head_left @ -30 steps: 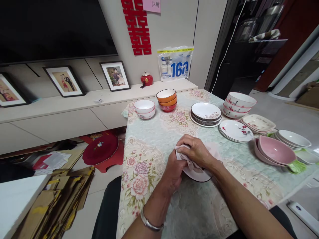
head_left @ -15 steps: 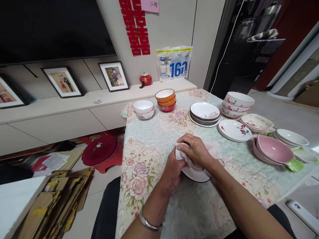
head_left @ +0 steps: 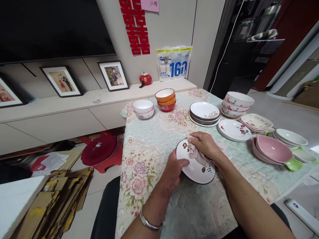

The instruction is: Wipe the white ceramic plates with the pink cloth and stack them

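Note:
A white plate (head_left: 195, 171) with a dark rim and brown flower prints is tilted above the near part of the table. My left hand (head_left: 174, 167) grips its left edge, the thumb lying on the upper face. Bunched in my right hand (head_left: 205, 146) is a pale pink cloth (head_left: 195, 152), pressed against the plate's upper right part. Beyond my hands stands a stack of similar plates (head_left: 204, 111). Closer to my right hand is a lower stack of white plates with red flowers (head_left: 234, 130).
White bowls (head_left: 143, 108) and orange and red bowls (head_left: 165, 99) stand at the back left of the flowered table (head_left: 139, 159). On the right are tall bowls (head_left: 236, 103), square dishes (head_left: 258, 122), pink dishes (head_left: 274, 149) and pale green-tipped bowls (head_left: 290, 136).
My right hand and the cloth have moved right across the plate, away from my left hand. More of the plate's printed face now shows.

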Motion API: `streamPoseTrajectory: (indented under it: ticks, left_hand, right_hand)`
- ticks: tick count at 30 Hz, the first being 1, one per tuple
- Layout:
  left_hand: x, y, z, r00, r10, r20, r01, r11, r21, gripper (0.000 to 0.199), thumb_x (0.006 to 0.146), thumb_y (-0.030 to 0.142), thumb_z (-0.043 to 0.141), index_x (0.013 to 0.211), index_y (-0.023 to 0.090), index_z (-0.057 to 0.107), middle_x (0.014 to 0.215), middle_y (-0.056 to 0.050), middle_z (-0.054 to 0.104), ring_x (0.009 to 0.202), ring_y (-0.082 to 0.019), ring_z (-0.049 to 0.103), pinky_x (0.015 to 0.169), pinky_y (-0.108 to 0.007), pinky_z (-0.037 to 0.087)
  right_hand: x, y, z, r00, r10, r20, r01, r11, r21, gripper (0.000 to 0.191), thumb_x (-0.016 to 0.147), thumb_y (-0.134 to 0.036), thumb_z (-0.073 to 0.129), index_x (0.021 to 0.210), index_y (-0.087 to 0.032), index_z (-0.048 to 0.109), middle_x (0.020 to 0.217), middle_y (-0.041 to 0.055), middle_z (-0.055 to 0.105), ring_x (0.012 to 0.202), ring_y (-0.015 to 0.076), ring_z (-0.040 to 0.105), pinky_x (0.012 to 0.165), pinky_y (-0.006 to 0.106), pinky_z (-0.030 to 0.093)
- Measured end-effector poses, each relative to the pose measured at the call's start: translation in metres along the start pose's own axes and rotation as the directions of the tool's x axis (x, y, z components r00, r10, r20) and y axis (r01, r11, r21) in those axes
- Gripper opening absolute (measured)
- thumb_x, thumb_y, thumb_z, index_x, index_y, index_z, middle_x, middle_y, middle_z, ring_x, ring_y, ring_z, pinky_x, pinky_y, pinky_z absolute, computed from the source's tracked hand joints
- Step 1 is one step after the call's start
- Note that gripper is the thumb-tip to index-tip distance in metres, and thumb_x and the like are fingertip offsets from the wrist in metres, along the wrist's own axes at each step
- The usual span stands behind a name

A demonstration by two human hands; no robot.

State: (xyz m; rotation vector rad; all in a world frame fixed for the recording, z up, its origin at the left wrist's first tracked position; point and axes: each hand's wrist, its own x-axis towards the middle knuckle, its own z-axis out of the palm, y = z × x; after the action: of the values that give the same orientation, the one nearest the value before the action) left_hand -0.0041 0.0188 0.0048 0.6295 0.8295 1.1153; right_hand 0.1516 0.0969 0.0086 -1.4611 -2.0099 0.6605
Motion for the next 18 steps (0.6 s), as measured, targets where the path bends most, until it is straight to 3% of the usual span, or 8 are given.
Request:
streamPoseTrajectory:
  ticks: [5,18]
  left_hand:
    - [-0.001,-0.0013,0.0015,0.999,-0.011,-0.054,0.011,1.0,0.012,0.056,0.051,0.008,0.062,0.107,0.013,0.066,0.091,-0.01,0.075,0.081,-0.026,0.067,0.07,-0.032,0.049]
    - [0.0041,-0.0031,-0.0043,0.987,-0.013,-0.161,0.015,1.0,0.016,0.062,0.047,0.007,0.058,0.109,0.012,0.063,0.09,-0.009,0.074,0.08,-0.026,0.067,0.069,-0.033,0.05]
  right_hand:
    - [-0.0003,-0.0007,0.0008,0.999,0.038,0.018,-0.039,0.999,0.022,0.022,0.084,-0.034,0.055,0.074,-0.019,0.067,0.075,0.0015,0.068,0.07,0.0177,0.057,0.065,0.027,0.04]
    - [0.0012,0.0025,0.002,1.0,0.03,0.001,-0.03,0.992,-0.124,0.021,0.088,-0.033,0.054,0.088,-0.02,0.071,0.091,0.006,0.069,0.083,0.0195,0.061,0.075,0.028,0.041]
